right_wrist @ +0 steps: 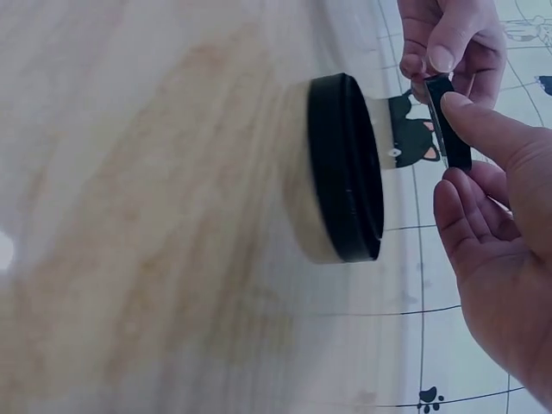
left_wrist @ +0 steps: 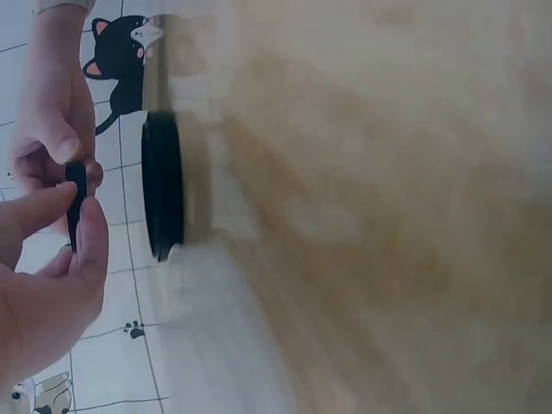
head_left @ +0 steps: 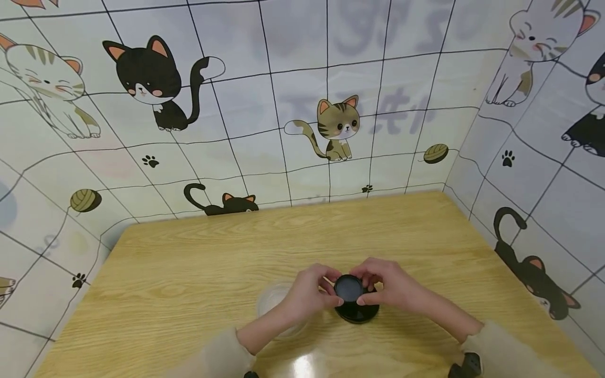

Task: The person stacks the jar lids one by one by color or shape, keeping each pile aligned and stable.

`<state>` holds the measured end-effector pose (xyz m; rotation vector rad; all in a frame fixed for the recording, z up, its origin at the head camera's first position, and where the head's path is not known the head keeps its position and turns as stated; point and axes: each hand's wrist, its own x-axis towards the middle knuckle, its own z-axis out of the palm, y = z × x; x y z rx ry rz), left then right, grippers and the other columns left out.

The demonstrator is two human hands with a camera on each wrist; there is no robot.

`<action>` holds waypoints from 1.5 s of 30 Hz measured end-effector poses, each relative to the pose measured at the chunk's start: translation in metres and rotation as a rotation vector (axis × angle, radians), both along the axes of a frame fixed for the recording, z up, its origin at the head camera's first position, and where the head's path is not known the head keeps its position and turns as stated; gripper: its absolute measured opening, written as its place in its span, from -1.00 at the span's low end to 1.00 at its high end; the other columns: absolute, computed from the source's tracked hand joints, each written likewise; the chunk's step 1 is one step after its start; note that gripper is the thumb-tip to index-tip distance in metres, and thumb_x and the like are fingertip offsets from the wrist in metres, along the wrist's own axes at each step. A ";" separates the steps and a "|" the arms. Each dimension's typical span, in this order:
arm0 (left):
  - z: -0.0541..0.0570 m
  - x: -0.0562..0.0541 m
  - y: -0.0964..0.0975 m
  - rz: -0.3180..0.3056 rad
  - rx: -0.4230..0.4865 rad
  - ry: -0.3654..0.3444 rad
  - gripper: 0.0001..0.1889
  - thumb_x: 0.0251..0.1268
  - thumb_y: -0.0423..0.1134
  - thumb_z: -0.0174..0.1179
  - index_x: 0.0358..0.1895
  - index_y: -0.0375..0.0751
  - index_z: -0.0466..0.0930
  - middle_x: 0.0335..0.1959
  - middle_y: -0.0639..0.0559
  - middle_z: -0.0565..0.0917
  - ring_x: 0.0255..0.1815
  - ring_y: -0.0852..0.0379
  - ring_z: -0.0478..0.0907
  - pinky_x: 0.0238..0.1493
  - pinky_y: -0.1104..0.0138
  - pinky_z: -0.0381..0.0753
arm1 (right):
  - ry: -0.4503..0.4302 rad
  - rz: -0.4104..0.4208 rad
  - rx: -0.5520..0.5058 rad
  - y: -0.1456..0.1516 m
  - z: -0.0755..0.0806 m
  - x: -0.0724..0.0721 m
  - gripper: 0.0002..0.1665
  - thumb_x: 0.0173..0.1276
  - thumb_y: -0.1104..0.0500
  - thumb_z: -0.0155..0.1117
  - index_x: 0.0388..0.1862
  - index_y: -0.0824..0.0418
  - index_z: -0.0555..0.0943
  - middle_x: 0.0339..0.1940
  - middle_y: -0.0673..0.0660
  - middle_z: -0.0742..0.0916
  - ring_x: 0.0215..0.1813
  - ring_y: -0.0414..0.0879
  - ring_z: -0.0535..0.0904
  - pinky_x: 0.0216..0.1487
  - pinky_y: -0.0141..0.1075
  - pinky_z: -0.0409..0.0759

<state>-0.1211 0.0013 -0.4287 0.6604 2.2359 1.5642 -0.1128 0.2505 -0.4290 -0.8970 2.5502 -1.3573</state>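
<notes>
Both hands pinch a small, thin round black disc with a raised rim, like a cap (head_left: 348, 289), between thumbs and fingers. The left hand (head_left: 308, 292) grips its left edge, and the right hand (head_left: 390, 283) has the right edge. Just below it, a larger round black lid-like piece (head_left: 357, 314) lies on the table, partly covered by the cap in the head view. From the side, in the right wrist view, the cap (right_wrist: 452, 129) is held above the larger black piece (right_wrist: 328, 168), with a gap between them.
A clear, round see-through container (head_left: 270, 300) stands on the wooden table (head_left: 189, 273) to the left, partly behind the left forearm. Cat-patterned sheeting (head_left: 246, 105) rises along the table's back and sides.
</notes>
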 end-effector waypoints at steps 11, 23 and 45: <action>-0.016 0.006 0.003 0.040 -0.059 0.026 -0.55 0.04 -0.58 0.49 0.05 -0.47 0.62 -0.13 -0.09 0.57 -0.33 0.26 0.62 -0.35 0.45 0.64 | -0.013 0.031 0.096 -0.007 -0.013 -0.001 -0.47 0.20 0.21 0.61 0.11 0.36 0.64 -0.21 -0.01 0.65 -0.28 -0.26 0.55 -0.25 -0.31 0.63; -0.026 0.012 0.008 0.068 -0.099 0.046 -0.56 -0.04 -0.62 0.48 -0.02 -0.47 0.61 -0.21 -0.05 0.52 -0.37 0.30 0.56 -0.38 0.47 0.60 | -0.095 0.043 0.166 -0.012 -0.016 0.000 -0.46 0.25 0.19 0.57 0.15 0.39 0.63 -0.26 -0.07 0.62 -0.25 -0.27 0.52 -0.22 -0.34 0.60; -0.019 0.007 0.015 0.115 -0.113 0.048 -0.64 -0.16 -0.55 0.54 -0.17 -0.39 0.71 -0.32 -0.03 0.66 -0.32 0.24 0.56 -0.27 0.41 0.60 | -0.098 0.043 0.238 -0.014 -0.006 0.001 -0.44 0.23 0.24 0.57 0.16 0.44 0.62 -0.16 0.03 0.65 -0.23 -0.23 0.55 -0.22 -0.32 0.61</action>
